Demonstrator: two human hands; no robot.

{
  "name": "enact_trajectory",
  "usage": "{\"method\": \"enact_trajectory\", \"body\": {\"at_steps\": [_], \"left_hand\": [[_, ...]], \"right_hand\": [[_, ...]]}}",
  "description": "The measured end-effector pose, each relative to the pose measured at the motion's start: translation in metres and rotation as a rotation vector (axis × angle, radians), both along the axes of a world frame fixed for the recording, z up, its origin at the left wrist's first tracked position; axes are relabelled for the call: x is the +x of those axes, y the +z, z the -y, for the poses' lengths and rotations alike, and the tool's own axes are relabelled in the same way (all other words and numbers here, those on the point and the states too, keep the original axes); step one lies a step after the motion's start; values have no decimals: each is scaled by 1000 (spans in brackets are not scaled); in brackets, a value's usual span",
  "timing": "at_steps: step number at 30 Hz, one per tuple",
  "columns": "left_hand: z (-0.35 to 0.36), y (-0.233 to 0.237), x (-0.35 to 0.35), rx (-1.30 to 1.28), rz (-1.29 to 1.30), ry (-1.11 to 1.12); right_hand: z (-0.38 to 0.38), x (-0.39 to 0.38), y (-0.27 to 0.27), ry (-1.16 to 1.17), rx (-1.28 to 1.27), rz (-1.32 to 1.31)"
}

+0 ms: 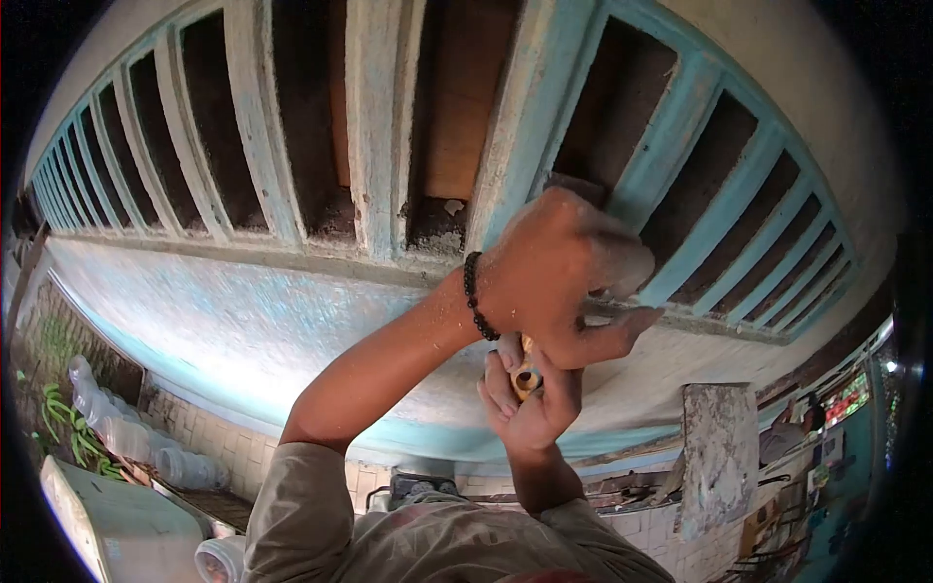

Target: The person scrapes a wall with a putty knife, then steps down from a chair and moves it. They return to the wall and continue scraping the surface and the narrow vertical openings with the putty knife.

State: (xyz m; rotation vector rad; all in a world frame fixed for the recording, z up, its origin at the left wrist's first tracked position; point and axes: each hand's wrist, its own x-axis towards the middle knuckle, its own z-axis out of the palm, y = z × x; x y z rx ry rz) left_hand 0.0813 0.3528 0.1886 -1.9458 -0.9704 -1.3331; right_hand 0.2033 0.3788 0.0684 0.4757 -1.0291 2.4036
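Observation:
My left hand (564,272), with a black beaded bracelet (473,296) at the wrist, is curled at the lower edge of the wooden slats (491,185). What its fingers hold, if anything, is hidden. A dark flat edge (575,187) shows just above its knuckles. Below it, my right hand (539,403) is wrapped round a yellow handle (526,380) with a hole in its end. The handle's upper part disappears behind my left hand. Worn light-blue paint covers the slats, and dust clings to my left hand and forearm.
Under the slats runs a pale blue wall (292,321). Clear plastic containers (126,432) and a pale panel (126,525) are at the lower left. A weathered board (719,457) leans at the right, near assorted items. Brown boards (462,97) show behind the slats.

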Motion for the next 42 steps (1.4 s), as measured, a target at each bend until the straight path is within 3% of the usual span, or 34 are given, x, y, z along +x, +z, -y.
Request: {"method": "enact_trajectory", "body": {"at_steps": [6,13,16,25,28,31,37,42], "left_hand": [[-13,11,2,76,56,-69],[1,2,6,-4,15,59],[2,15,8,-98,79,-6],[2,7,5,-89,6,131],[4,15,5,-125,46,13],[0,12,6,61,-32,133],[-8,14,2,83,-78,181],[-8,31,1,70,-8,20]], "right_hand": [[-5,7,24,-15,33,24],[-2,10,10,-30,-38,138],[-4,14,23,-1,93,26],[-15,4,8,82,-28,103],[-9,8,19,86,31,43],[-14,4,11,50,-8,82],[-25,-2,16,78,-18,74],[-15,2,38,38,63,33]]}}
